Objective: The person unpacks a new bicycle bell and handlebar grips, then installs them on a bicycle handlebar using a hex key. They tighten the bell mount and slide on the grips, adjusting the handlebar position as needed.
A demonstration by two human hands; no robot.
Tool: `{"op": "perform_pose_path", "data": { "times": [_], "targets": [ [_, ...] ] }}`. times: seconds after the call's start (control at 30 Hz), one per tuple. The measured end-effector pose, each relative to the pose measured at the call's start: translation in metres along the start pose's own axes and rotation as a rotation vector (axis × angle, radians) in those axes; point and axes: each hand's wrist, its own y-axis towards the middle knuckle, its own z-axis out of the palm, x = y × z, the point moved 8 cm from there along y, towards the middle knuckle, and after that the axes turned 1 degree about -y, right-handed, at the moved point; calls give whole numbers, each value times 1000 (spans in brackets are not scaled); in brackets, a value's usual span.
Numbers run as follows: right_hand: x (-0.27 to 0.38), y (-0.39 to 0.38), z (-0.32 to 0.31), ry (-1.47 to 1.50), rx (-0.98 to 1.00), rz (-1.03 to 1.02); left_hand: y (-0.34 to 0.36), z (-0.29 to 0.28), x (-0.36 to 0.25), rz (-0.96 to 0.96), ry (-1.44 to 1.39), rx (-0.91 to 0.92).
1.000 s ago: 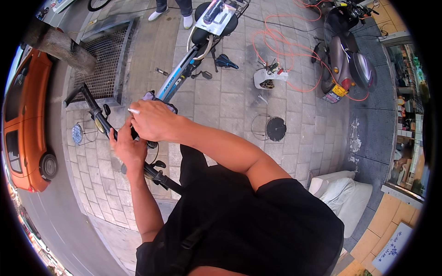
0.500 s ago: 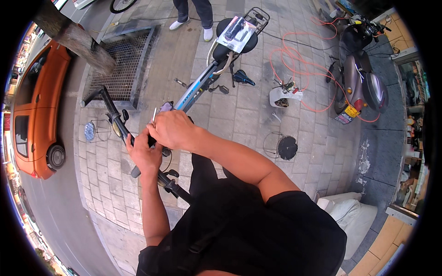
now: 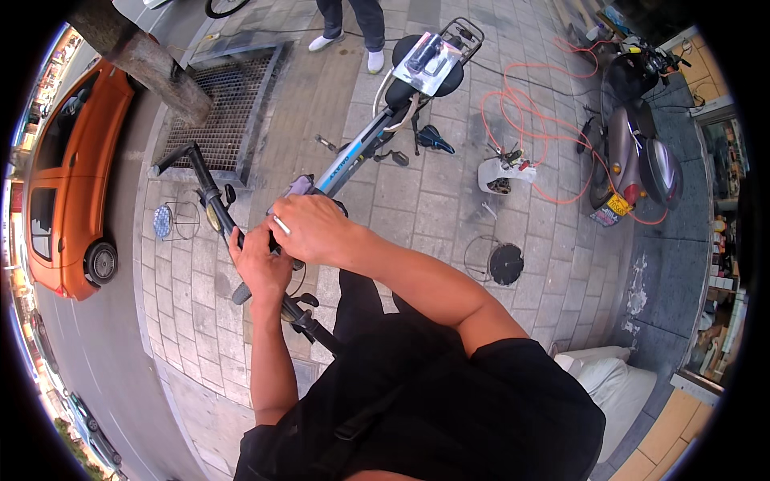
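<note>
My right hand, its fingers curled, grips a thin light rod, perhaps a tool, over the centre of a bicycle's handlebar. My left hand is closed at the middle of the black handlebar, just below and left of the right; what its fingertips grip is partly hidden. A purplish cloth or bag lies just beyond my fingers. The blue-and-grey bicycle frame runs up to a black seat bearing a clear blister package.
A person stands beyond the bicycle. Left are a metal grate, a tree trunk and an orange car. Right are orange hoses, a white container, a round black object, a scooter and a white covered seat.
Both hands stay at the handlebar's centre. The thin rod in my right hand swung upright, then tilted down across my fingers. The view has shifted, so the scene sits further right.
</note>
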Motion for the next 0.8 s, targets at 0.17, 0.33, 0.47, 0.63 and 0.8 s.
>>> {"op": "perform_pose_path", "data": {
  "times": [0.17,0.33,0.47,0.63,0.8],
  "targets": [
    [1,-7,-1,170,-11,0,-3,1,7,24,-27,55],
    [-1,-10,-2,291,-23,60,-10,1,23,-5,-141,15],
    [-8,-19,-9,258,-197,-1,-13,-3,17,44,-262,-17],
    [-32,-44,12,530,28,267,-15,-17,-6,190,-241,94],
    [-30,-71,2,413,-145,180,-14,-18,-29,238,-188,170]
  ]
}}
